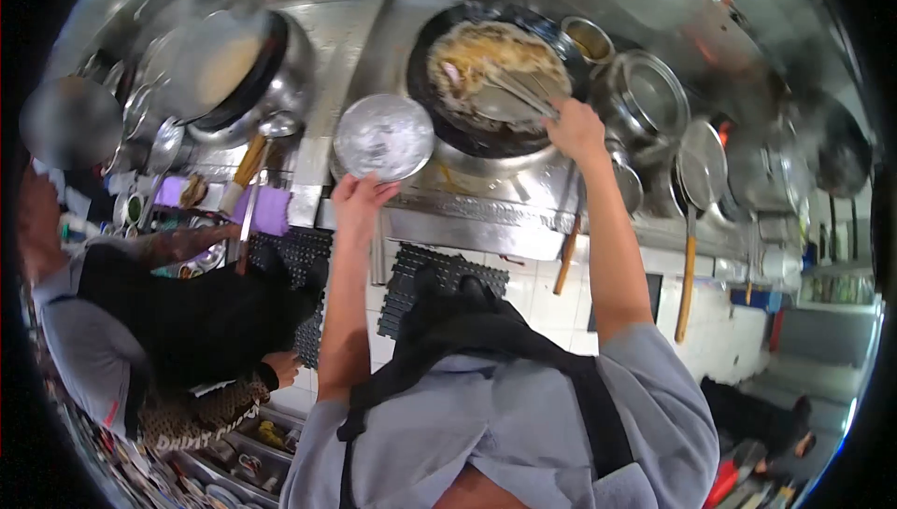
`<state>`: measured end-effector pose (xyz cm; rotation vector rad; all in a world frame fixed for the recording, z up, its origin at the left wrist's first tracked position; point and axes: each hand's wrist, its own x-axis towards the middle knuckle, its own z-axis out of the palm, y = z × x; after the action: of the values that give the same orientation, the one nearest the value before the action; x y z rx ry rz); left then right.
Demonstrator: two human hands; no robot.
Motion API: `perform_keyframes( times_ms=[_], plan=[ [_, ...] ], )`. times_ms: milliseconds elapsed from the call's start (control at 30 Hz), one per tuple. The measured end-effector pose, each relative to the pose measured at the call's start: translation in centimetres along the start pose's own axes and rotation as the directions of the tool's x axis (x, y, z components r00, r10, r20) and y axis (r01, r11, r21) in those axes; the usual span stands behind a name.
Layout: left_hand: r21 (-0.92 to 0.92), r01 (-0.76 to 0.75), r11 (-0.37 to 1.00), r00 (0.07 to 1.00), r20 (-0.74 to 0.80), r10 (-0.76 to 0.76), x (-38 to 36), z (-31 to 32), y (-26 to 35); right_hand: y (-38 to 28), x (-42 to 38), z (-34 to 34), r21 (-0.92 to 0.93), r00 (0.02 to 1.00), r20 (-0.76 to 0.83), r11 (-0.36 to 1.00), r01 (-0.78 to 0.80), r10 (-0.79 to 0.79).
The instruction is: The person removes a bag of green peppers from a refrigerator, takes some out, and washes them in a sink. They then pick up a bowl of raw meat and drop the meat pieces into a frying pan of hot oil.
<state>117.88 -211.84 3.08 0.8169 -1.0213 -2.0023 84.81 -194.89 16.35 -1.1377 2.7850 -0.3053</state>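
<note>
My left hand [363,199] grips the near rim of a round metal bowl [383,138], its inside smeared with whitish residue. The bowl is tilted beside the left edge of a large black wok [439,131]. Yellowish, foaming oil [486,47] bubbles in the wok, and pale pieces show at its left side. Metal tongs [525,93] are closed in my right hand [577,128], above the wok's right side. They point left into the foam. Whether their tips hold anything is hard to make out.
Left, a co-worker [187,313] stands by another wok [271,70], near a ladle [254,201] and purple cloth [271,208]. Right of my wok are a small pot of liquid [589,42], metal pots [645,89] and a long-handled strainer [701,163] jutting past the counter edge.
</note>
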Motion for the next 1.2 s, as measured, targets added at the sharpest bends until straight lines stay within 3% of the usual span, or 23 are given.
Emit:
perform_keyframes(
  times_ms=[133,167,200,267,367,467,500,600,667,700,733,767,800,900,933,1000,1067,1100,1167,1200],
  plan=[
    [0.033,0.07,0.997,0.992,-0.105,-0.066,-6.5,-2.6,0.2,10.1,-6.3,-4.4,-0.065,0.976,-0.183,0.989,-0.132,0.118],
    [0.021,0.08,0.997,0.989,-0.123,-0.077,-8.5,-3.4,0.3,12.8,-8.0,-6.1,-0.138,0.973,-0.118,0.967,-0.214,0.198],
    [0.007,0.088,0.996,0.986,-0.143,-0.086,-10.6,-3.9,0.3,17.1,-9.3,-5.6,-0.203,0.949,-0.163,0.933,-0.299,0.269],
    [-0.023,0.099,0.995,0.976,-0.194,-0.101,-15.3,-4.0,0.2,21.9,-10.4,-6.0,-0.369,0.89,0.027,0.832,-0.414,0.455],
    [-0.084,0.129,0.988,0.956,-0.254,-0.146,-21.3,-4.1,-0.5,32.4,-9.9,0.6,-0.416,0.908,0.053,0.836,-0.358,0.415],
    [-0.169,0.186,0.968,0.923,-0.307,-0.231,-26.4,-7.6,-3.4,32.3,-9.7,2.4,-0.367,0.892,0.198,0.875,-0.316,0.406],
    [-0.192,0.186,0.964,0.916,-0.321,-0.241,-27.8,-7.8,-3.8,32.0,-9.6,2.9,-0.358,0.906,0.157,0.878,-0.319,0.394],
    [-0.211,0.16,0.964,0.912,-0.342,-0.226,-31.6,-8.1,-4.9,27.6,-10.4,2.0,-0.288,0.942,0.056,0.909,-0.301,0.33],
    [-0.239,0.1,0.966,0.897,-0.399,-0.192,-34.4,-7.7,-5.0,25.1,-11.2,3.1,-0.225,0.995,-0.055,0.972,0.073,-0.088],
    [-0.225,0.146,0.963,0.879,-0.417,-0.231,-35.7,-9.1,-6.2,21.3,-12.1,3.2,-0.082,0.954,-0.01,0.951,0.299,-0.301],
    [-0.157,0.189,0.969,0.869,-0.433,-0.239,-37.1,-10.7,-7.5,14.4,-13.8,2.4,0.066,0.929,0.21,0.952,0.298,-0.305],
    [-0.156,0.152,0.976,0.873,-0.442,-0.206,-38.9,-11.8,-8.6,11.1,-14.9,5.4,0.164,0.849,0.207,0.873,0.459,-0.486],
    [-0.222,0.126,0.967,0.856,-0.468,-0.219,-40.5,-12.4,-8.8,4.9,-18.4,6.3,0.325,0.78,0.403,0.871,0.367,-0.479],
    [-0.212,-0.016,0.977,0.844,-0.527,-0.1,-47.8,-15.3,-8.6,-4.9,-26.0,18.7,0.615,0.394,0.557,0.682,0.396,-0.731],
    [-0.143,-0.03,0.989,0.803,-0.593,-0.061,-50.3,-17.1,-9.5,-8.2,-29.8,21.2,0.654,0.252,0.628,0.675,0.341,-0.736],
    [-0.133,-0.108,0.985,0.794,-0.608,0.005,-55.6,-18.8,-9.6,-14.8,-37.6,23.4,0.739,0.107,0.612,0.615,0.275,-0.784],
    [-0.111,-0.16,0.981,0.742,-0.669,0.045,-61.8,-20.7,-9.3,-21.4,-46.5,23.8,0.756,-0.02,0.654,0.651,0.073,-0.757],
    [-0.125,-0.199,0.972,0.711,-0.701,0.056,-64.8,-21.8,-9.5,-24.9,-50.3,23.6,0.741,-0.139,0.67,0.666,0.082,-0.729],
    [-0.156,-0.294,0.943,0.63,-0.774,0.069,-70.0,-23.3,-9.1,-29.5,-56.6,25.5,0.784,-0.184,0.621,0.602,0.153,-0.762],
    [-0.164,-0.334,0.928,0.59,-0.804,0.071,-72.4,-23.8,-8.8,-31.8,-58.7,26.9,0.778,-0.269,0.627,0.606,0.165,-0.731]
  ],
)
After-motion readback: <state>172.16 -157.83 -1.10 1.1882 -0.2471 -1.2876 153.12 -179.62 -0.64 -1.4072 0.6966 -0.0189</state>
